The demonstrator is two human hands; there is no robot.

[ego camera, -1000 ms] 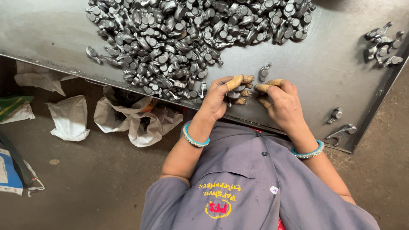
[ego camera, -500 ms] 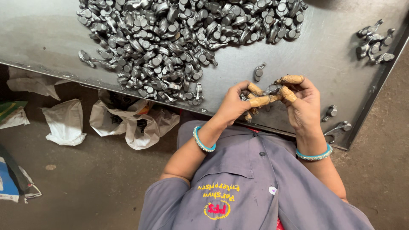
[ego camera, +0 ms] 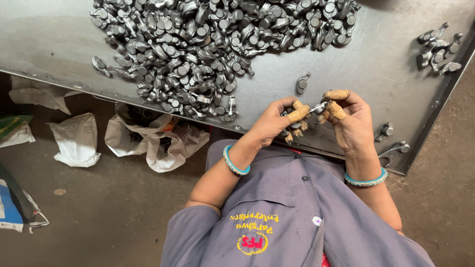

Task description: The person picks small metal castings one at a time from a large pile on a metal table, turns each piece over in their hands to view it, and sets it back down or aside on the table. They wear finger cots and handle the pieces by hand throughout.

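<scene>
Both my hands hover over the near edge of a grey metal table (ego camera: 54, 44), fingertips wrapped in tan tape. My left hand (ego camera: 274, 122) is curled around several small grey metal parts in its palm. My right hand (ego camera: 352, 123) is beside it, and its taped thumb and fingers pinch one small metal part (ego camera: 319, 106) that my left thumb also touches. A big heap of the same forged metal parts (ego camera: 208, 44) lies farther back on the table.
One loose part (ego camera: 302, 83) lies just beyond my hands. Two more parts (ego camera: 391, 139) lie by the right edge, and a small group (ego camera: 438, 47) sits far right. Crumpled white plastic bags (ego camera: 148, 141) lie on the floor under the table.
My hands have shifted right and lifted off the table edge. The right hand turned palm-in, and a single part is now held up between both hands.
</scene>
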